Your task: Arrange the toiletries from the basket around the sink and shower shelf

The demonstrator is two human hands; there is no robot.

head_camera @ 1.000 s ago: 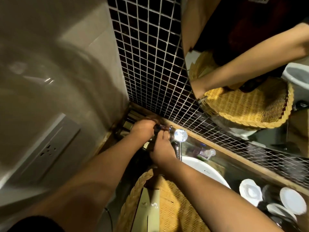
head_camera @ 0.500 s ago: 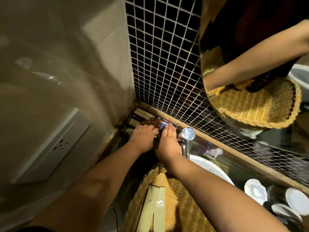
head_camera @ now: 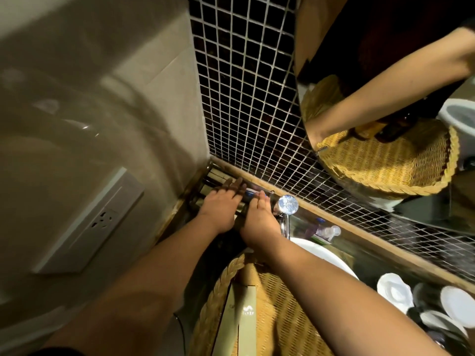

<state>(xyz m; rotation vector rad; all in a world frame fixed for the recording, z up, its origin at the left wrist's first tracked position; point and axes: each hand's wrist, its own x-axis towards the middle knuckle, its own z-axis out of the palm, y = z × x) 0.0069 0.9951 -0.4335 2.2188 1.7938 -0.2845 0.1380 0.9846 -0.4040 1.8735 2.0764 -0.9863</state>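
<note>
My left hand [head_camera: 221, 205] lies flat, fingers stretched, on olive-gold boxes [head_camera: 214, 176] lined up in the counter corner by the tiled wall. Close beside it, my right hand [head_camera: 258, 218] also lies flat, its fingertips on a blue-and-white tube [head_camera: 249, 193] lying along the wall ledge. Neither hand is curled around anything. The woven basket [head_camera: 226, 276] sits below my forearms at the bottom of the view, and a long olive-green box [head_camera: 247, 312] lies inside it.
A chrome tap [head_camera: 288, 204] stands right of my right hand, over a white sink [head_camera: 323, 256]. A small white-capped bottle [head_camera: 330, 230] sits behind the sink; white lids [head_camera: 394, 289] lie at right. Wall socket [head_camera: 102, 222] at left; the mirror [head_camera: 385, 160] reflects the basket.
Both hands went from curled around the items in the corner to lying flat on them with fingers stretched out. The view has shifted slightly.
</note>
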